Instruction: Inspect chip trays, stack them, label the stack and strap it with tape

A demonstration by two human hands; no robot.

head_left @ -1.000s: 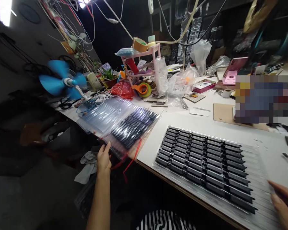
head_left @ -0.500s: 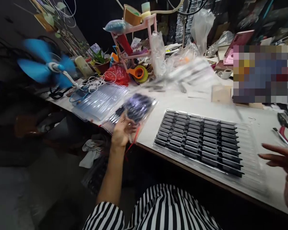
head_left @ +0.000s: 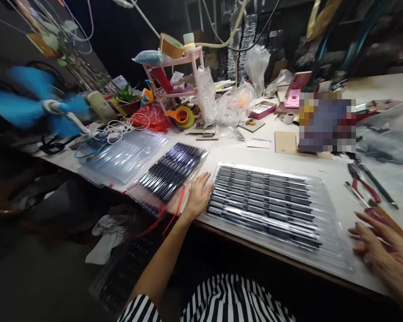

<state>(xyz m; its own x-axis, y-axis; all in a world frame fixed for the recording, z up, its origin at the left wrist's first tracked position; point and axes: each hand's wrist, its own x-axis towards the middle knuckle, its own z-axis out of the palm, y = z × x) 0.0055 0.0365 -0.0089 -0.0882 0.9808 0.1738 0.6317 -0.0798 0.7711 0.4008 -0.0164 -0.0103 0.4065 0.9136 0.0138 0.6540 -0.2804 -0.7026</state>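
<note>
Seemingly light, flexible, slick | clear tray (head_left: 329, 223) of black strips (head_left: 257, 201), left of pliers (head_left: 355, 184) | left hand (head_left: 196, 197) at end opposite pliers, grip unclear; right hand (head_left: 381, 252) loosely spread | best lifted by both ends

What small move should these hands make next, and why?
Probably bring the right hand to the right edge of the clear tray to steady it: the left hand is at the left edge, beside the black strips, while the right one appears just off the plastic.
</note>
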